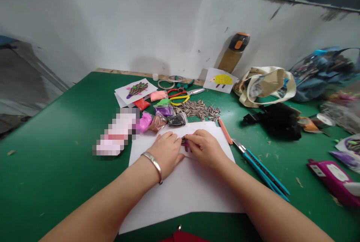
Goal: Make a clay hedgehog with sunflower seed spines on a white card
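White paper [182, 193] lies under both of my hands. Between them is a small clay figure [185, 144] with dark seeds and brown strips, mostly covered by my fingers. My left hand [166, 152], below a silver bracelet, rests at the figure's left side with its fingers spread. My right hand [204, 148] has thumb and forefinger pinched together at the figure's right edge; whatever they hold is hidden. Just beyond the paper is a pile of striped sunflower seeds [199, 110]. Bags of black clay [177, 119], brown clay [158, 123] and pink clay [145, 121] sit at the paper's upper left.
Yellow-handled scissors [180, 100] lie behind the clay bags. An orange stick [225, 131] and blue cutting tools [264, 171] are right of the paper. A seed-covered picture [137, 89], a hedgehog card [220, 80], a bottle [234, 53] and a cloth bag [264, 84] stand farther back.
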Action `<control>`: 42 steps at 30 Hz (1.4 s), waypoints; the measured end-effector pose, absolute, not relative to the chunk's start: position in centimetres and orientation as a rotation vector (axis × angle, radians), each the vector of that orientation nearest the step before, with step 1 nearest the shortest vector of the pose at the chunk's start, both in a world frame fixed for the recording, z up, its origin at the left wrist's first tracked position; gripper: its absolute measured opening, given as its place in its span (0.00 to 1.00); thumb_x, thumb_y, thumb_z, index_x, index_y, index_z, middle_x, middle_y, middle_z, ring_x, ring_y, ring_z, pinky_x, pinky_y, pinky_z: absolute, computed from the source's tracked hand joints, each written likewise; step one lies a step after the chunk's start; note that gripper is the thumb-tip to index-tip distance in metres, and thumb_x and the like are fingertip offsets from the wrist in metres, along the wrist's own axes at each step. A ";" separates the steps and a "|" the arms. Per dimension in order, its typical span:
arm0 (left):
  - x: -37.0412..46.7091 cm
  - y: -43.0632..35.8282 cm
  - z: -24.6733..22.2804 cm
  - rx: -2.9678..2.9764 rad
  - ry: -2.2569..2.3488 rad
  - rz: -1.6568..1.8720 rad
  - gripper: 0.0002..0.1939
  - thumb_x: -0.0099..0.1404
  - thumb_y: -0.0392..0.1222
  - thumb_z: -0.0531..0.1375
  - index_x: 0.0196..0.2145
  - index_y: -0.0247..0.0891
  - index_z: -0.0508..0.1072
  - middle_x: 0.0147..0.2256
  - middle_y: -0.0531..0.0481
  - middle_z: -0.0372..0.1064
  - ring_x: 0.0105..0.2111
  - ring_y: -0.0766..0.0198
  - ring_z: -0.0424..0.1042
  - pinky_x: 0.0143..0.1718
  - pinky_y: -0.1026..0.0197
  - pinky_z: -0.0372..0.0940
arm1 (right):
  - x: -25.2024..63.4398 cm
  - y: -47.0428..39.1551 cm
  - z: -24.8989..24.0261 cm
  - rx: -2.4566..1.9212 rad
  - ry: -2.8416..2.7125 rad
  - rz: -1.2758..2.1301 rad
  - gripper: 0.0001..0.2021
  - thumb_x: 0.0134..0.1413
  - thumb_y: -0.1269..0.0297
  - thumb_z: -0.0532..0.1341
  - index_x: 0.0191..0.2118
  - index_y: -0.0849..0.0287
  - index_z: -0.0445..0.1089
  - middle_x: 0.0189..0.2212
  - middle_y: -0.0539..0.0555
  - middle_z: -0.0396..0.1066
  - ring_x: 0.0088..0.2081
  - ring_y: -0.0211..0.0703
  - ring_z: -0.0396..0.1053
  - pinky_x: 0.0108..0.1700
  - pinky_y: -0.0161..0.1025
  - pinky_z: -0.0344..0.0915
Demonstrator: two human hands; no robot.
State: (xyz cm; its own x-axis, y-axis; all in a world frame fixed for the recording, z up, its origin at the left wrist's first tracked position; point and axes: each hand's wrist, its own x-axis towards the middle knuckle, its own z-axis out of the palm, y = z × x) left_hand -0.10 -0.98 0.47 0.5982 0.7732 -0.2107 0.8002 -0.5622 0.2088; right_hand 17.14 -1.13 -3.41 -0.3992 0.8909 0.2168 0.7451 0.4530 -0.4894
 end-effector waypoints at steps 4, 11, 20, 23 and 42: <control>-0.1 -0.9 0.5 2.548 1.284 -0.147 0.16 0.65 0.44 0.56 0.46 0.32 0.70 0.44 0.40 0.67 0.49 0.50 0.62 0.52 0.47 0.58 | 17.1 -1.1 -3.5 -1.351 -2.289 0.444 0.12 0.57 0.74 0.53 0.35 0.60 0.75 0.27 0.54 0.67 0.33 0.40 0.63 0.37 0.36 0.57; 0.1 -1.1 0.6 2.525 1.305 -0.168 0.16 0.65 0.44 0.57 0.46 0.31 0.70 0.44 0.39 0.67 0.49 0.51 0.62 0.51 0.49 0.59 | 17.3 -1.2 -3.4 -1.348 -2.271 0.473 0.13 0.58 0.73 0.54 0.40 0.59 0.76 0.28 0.54 0.67 0.32 0.41 0.64 0.36 0.36 0.57; -0.3 -0.8 0.6 2.509 1.270 -0.149 0.14 0.65 0.43 0.56 0.45 0.32 0.70 0.43 0.41 0.68 0.47 0.53 0.64 0.50 0.52 0.61 | 17.4 -1.2 -3.1 -1.342 -2.286 0.509 0.13 0.57 0.74 0.54 0.38 0.59 0.76 0.28 0.54 0.68 0.33 0.40 0.64 0.37 0.36 0.57; -0.3 -0.8 0.6 2.522 1.262 -0.150 0.13 0.64 0.42 0.56 0.44 0.31 0.71 0.44 0.40 0.67 0.47 0.53 0.64 0.50 0.52 0.60 | 17.4 -1.2 -3.0 -1.335 -2.294 0.520 0.13 0.57 0.74 0.54 0.37 0.58 0.76 0.28 0.54 0.68 0.33 0.40 0.64 0.37 0.36 0.57; 0.1 -1.0 0.9 2.536 1.291 -0.217 0.15 0.63 0.42 0.58 0.44 0.30 0.71 0.45 0.38 0.67 0.50 0.50 0.61 0.52 0.50 0.58 | 17.4 -1.0 -3.4 -1.298 -2.322 0.489 0.14 0.57 0.74 0.53 0.41 0.59 0.75 0.30 0.55 0.69 0.34 0.41 0.64 0.38 0.37 0.57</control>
